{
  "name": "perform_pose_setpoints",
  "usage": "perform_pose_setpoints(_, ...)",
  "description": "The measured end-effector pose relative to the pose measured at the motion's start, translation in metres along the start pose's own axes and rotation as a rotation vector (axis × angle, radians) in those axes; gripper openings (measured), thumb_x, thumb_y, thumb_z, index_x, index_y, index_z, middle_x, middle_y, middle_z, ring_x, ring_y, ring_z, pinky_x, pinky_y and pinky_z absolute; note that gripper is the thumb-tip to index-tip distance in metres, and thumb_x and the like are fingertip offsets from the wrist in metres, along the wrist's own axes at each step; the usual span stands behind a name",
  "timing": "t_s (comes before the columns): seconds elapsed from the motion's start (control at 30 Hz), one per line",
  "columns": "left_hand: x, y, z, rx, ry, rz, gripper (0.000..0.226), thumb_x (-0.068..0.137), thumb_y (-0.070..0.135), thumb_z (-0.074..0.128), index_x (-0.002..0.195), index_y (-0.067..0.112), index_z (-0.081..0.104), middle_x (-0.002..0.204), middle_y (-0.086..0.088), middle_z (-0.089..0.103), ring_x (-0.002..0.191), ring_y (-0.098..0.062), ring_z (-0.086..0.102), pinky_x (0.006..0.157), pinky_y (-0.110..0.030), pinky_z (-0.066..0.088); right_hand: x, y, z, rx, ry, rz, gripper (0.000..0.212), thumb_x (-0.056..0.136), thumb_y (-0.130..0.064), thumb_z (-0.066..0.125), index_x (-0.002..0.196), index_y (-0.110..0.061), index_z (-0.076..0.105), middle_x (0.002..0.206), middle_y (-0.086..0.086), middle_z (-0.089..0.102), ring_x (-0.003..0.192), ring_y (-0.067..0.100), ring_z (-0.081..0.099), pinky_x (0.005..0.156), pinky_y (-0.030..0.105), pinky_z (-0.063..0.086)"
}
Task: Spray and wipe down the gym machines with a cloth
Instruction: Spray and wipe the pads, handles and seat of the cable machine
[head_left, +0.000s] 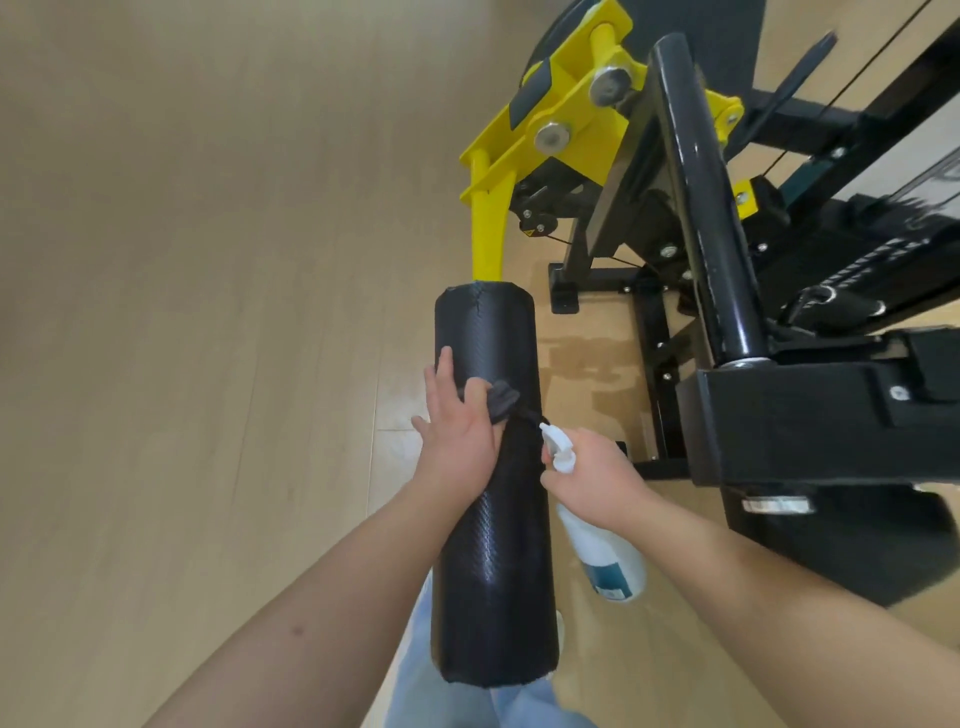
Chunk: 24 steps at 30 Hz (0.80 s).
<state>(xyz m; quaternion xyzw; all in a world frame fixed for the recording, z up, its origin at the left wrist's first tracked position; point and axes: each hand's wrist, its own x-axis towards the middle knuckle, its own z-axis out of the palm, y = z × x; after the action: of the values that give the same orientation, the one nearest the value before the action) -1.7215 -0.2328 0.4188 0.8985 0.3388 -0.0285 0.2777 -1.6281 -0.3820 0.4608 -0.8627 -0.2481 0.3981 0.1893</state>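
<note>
The pale wooden plank floor (182, 312) fills the left side. The left hand (457, 431) lies on the upper left side of a black textured cylindrical roller pad (493, 561). Its outer fingers (444, 364) are stretched and spread against the padding, while its thumb side pinches a bunched dark grey cloth (503, 404) and holds it against the pad's surface. The pad runs lengthwise away from the person and is fixed at its far end to a yellow metal arm (488, 223). Below the pad's near end a strip of light blue jeans (415, 670) shows.

Just right of the pad, the right hand (597, 478) grips the neck of a white plastic spray bottle (605, 556) with its fingers curled round it. The white nozzle points at the cloth and nearly touches it. The bottle hangs tilted below the hand, its base, which carries a teal label, nearest the person. The level of liquid inside cannot be made out.

Farther right stands the machine's black steel frame (810, 415) with a glossy black bar (701, 197) rising from it.
</note>
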Motion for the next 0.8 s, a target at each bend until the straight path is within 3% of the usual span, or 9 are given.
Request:
perform_pose_setpoints(0.17, 0.086, 0.014, -0.022, -0.025, -0.011, -0.053, 0.029, 0.106, 0.036, 0.051, 0.126, 0.016, 0.045, 0.170, -0.010, -0.004, 0.157, -0.036, -0.004, 0.103, -0.078, 0.033, 0.027, -0.010, -0.010, 0.109, 0.061, 0.039, 0.013, 0.086, -0.014, 0.063, 0.086, -0.025, 0.056, 0.088, 0.000, 0.060, 0.080, 0.022, 0.060, 0.068, 0.034, 0.048)
perform_pose_setpoints(0.27, 0.127, 0.020, -0.037, -0.069, -0.018, -0.067, 0.038, 0.106, 0.041, 0.048, 0.136, 0.018, 0.044, 0.169, -0.008, 0.004, 0.156, -0.036, -0.001, 0.104, -0.078, 0.033, 0.039, -0.013, -0.015, 0.177, 0.107, 0.052, 0.012, 0.086, -0.015, 0.064, 0.091, -0.025, 0.059, 0.091, -0.001, 0.061, 0.083, 0.022, 0.062, 0.078, 0.042, 0.055)
perform_pose_setpoints(0.37, 0.148, 0.023, -0.045, -0.137, 0.030, -0.059, 0.035, 0.105, 0.044, 0.049, 0.132, 0.021, 0.049, 0.164, -0.010, 0.016, 0.153, -0.037, 0.010, 0.108, -0.069, 0.036, 0.045, -0.016, -0.018, 0.211, 0.156, 0.078, 0.021, 0.089, -0.015, 0.062, 0.107, -0.026, 0.061, 0.102, -0.005, 0.060, 0.089, 0.018, 0.062, 0.082, 0.040, 0.056)
perform_pose_setpoints(0.47, 0.136, 0.026, -0.042, -0.190, 0.161, -0.143, 0.024, 0.101, 0.044, 0.051, 0.115, 0.026, 0.057, 0.138, -0.009, 0.032, 0.134, -0.034, 0.028, 0.109, -0.057, 0.033, 0.044, -0.013, -0.017, 0.242, 0.191, 0.087, 0.022, 0.090, -0.016, 0.061, 0.107, -0.029, 0.059, 0.104, -0.007, 0.060, 0.086, 0.014, 0.061, 0.075, 0.033, 0.053)
perform_pose_setpoints(0.57, 0.106, 0.021, -0.033, -0.200, 0.202, -0.132, 0.017, 0.100, 0.045, 0.051, 0.104, 0.031, 0.058, 0.116, 0.002, 0.029, 0.118, -0.028, 0.033, 0.104, -0.050, 0.031, 0.037, -0.008, -0.013, 0.270, 0.194, 0.095, 0.024, 0.091, -0.017, 0.062, 0.109, -0.032, 0.059, 0.107, -0.008, 0.061, 0.087, 0.012, 0.061, 0.078, 0.031, 0.054)
perform_pose_setpoints(0.67, 0.079, 0.009, -0.031, -0.286, 0.114, -0.075, 0.016, 0.101, 0.045, 0.052, 0.091, 0.032, 0.053, 0.116, 0.004, 0.033, 0.118, -0.025, 0.035, 0.102, -0.046, 0.037, 0.024, -0.005, -0.011, 0.240, 0.164, 0.080, 0.024, 0.090, -0.017, 0.061, 0.111, -0.029, 0.060, 0.109, -0.005, 0.061, 0.091, 0.014, 0.061, 0.082, 0.034, 0.054)
perform_pose_setpoints(0.8, 0.029, -0.005, -0.025, -0.315, 0.058, -0.014, 0.011, 0.100, 0.038, 0.057, 0.096, 0.029, 0.062, 0.121, 0.003, 0.036, 0.121, -0.023, 0.034, 0.104, -0.041, 0.038, 0.000, -0.003, -0.005, 0.163, 0.120, 0.057, 0.025, 0.091, -0.019, 0.062, 0.112, -0.033, 0.059, 0.107, -0.008, 0.061, 0.090, 0.016, 0.062, 0.086, 0.040, 0.059)
